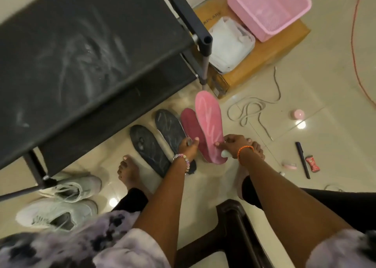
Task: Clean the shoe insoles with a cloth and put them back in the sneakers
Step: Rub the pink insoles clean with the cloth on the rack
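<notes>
Your right hand [234, 145] pinches the heel end of the light pink insole [208, 125], tilted up off the floor. Your left hand [188, 145] curls at the dark pink insole [191, 127]; whether it truly grips, I cannot tell. No cloth is identifiable. Support the insole flat before wiping. The white sneakers [61, 204] wait at your left.

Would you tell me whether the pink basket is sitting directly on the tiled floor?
No, the pink basket rests on top of a brown cardboard box, not on the floor.
</notes>
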